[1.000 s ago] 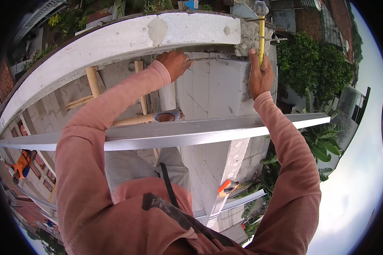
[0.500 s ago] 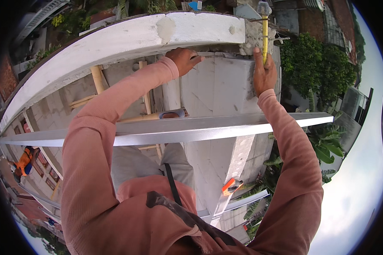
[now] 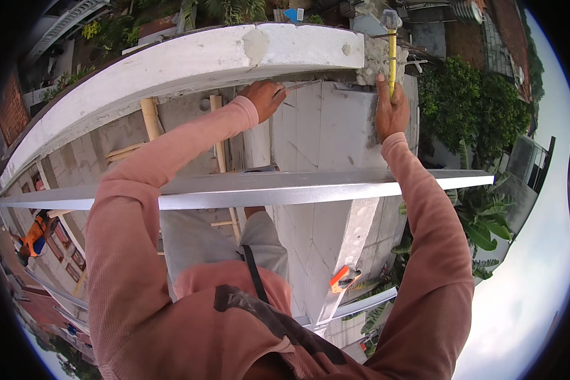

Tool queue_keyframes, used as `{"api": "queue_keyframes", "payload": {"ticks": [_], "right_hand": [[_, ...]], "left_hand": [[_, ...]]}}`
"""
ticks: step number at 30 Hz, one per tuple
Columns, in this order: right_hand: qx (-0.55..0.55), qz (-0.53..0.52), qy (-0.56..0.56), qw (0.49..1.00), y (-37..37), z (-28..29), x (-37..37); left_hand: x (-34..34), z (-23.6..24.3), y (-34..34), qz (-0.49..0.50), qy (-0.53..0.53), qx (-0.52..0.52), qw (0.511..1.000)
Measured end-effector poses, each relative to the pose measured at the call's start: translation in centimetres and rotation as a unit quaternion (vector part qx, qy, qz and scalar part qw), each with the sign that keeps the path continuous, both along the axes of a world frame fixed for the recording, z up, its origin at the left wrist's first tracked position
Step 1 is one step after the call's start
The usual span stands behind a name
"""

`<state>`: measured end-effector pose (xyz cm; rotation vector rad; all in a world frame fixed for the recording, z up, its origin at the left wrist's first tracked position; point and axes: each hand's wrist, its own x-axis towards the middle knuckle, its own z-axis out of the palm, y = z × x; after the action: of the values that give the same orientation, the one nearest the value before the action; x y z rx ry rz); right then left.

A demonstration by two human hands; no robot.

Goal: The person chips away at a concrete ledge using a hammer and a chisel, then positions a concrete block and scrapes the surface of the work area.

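Observation:
My left hand (image 3: 263,98) is closed just below the white parapet beam (image 3: 310,47), seemingly pinching a thin piece of wire or rod (image 3: 304,85); its exact shape is hard to make out. My right hand (image 3: 391,111) grips the lower end of an upright yellow strip-like tool (image 3: 392,57) with a grey head, against rough concrete (image 3: 372,60) at the beam's right end. Both hands reach past a long silver metal channel (image 3: 278,187) that crosses beneath my arms.
Bamboo poles (image 3: 151,117) stand among grey block walls on the left. An orange-handled tool (image 3: 343,278) rests on a narrow concrete ledge below the channel. A co-worker in orange (image 3: 33,237) is at the far left. Trees and roofs lie beyond the right edge.
My left hand moved right, then slightly down and back left, staying closed. The view has shifted a little. My right hand stays on the yellow tool.

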<state>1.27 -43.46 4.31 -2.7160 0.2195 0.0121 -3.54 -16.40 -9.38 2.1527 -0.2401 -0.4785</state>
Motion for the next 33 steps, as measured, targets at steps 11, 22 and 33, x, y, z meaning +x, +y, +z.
{"api": "queue_keyframes", "payload": {"ticks": [11, 22, 33], "right_hand": [[-0.039, -0.016, 0.033, 0.999, -0.5, 0.3, 0.0], [-0.023, -0.019, 0.043, 0.999, -0.2, 0.4, -0.4], [-0.021, -0.016, 0.019, 0.999, -0.9, -0.1, -0.2]], "left_hand": [[1.3, 0.5, -2.2, -0.022, -0.077, 0.023, 0.997], [1.2, 0.9, -0.5, -0.104, -0.054, 0.101, 0.988], [0.8, 0.7, -4.1, -0.01, 0.05, -0.006, 0.999]]}}
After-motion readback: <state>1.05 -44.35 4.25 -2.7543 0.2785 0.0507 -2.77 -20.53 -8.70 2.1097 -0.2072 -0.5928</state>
